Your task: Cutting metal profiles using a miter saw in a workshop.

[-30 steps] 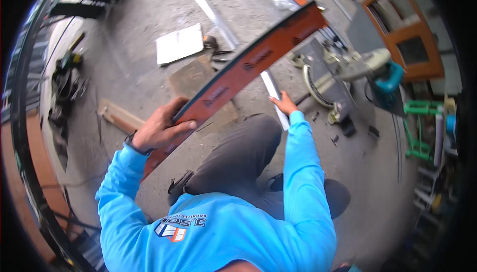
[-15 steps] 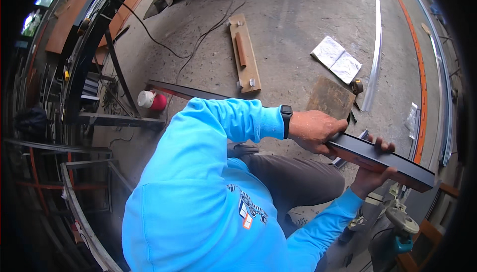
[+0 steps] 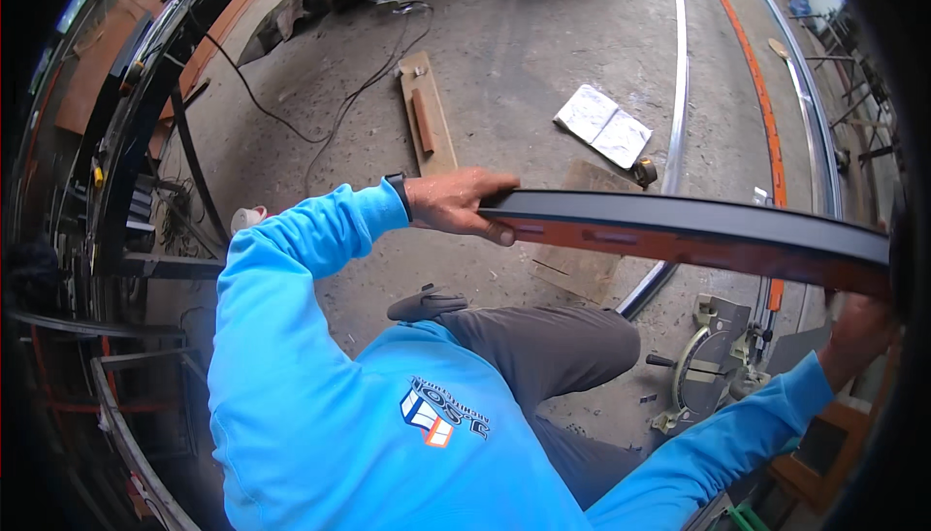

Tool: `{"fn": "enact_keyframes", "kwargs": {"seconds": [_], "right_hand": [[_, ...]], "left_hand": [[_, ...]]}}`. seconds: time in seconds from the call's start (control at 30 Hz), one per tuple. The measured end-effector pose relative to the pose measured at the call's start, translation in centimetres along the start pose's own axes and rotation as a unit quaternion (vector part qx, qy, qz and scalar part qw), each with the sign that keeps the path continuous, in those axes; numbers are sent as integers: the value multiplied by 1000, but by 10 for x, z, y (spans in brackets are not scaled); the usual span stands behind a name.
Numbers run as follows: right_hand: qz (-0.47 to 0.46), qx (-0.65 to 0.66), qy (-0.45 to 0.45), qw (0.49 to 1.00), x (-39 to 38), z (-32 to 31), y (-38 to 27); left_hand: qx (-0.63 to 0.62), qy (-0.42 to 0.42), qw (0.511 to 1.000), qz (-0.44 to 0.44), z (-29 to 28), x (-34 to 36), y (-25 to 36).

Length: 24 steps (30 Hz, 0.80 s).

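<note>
A long dark metal profile [image 3: 679,213] stretches across the right half of the view, lifted above the floor. Its upper face is dark grey, and an orange-red side with slots faces me. My left hand [image 3: 464,203] grips its left end, thumb on the near side and fingers over the far side. My right hand [image 3: 861,332] holds it from below near the right rim, its fingers partly hidden by the profile and the dark picture edge. Under the profile lies a worn brown board [image 3: 582,274]. My bent leg is just below.
A mitre saw [image 3: 706,361] stands on the floor at lower right. Ahead lie a wooden plank [image 3: 436,138], a white open booklet [image 3: 603,126], a tape measure [image 3: 644,172] and a silver strip [image 3: 680,75]. An orange bar [image 3: 761,95] runs along the right; metal frames [image 3: 126,415] stand left.
My hands have moved apart, the left one leftward and the right one far to the right. The profile has shifted right and swung more level. My view has turned slightly.
</note>
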State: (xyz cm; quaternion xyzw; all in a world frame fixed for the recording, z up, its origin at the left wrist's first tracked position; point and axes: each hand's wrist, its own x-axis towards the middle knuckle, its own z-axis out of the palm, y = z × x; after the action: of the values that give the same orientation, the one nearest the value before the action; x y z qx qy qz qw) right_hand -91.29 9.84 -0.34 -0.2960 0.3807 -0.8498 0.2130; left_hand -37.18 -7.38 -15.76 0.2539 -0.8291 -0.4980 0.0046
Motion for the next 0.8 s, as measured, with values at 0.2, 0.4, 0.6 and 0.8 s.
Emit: {"fn": "enact_keyframes", "kwargs": {"seconds": [0.2, 0.4, 0.6, 0.8], "right_hand": [[102, -195, -382, 898, -178, 118, 113], [5, -249, -328, 911, -277, 152, 219], [-39, -183, -84, 979, -246, 123, 172], [-81, -554, 35, 828, -229, 12, 14]], "left_hand": [[-81, 16, 958, 276, -89, 92, 244], [-30, 19, 905, 423, -78, 191, 300], [-176, -151, 844, 483, -19, 254, 330], [-253, -239, 783, 516, -32, 277, 360]]}}
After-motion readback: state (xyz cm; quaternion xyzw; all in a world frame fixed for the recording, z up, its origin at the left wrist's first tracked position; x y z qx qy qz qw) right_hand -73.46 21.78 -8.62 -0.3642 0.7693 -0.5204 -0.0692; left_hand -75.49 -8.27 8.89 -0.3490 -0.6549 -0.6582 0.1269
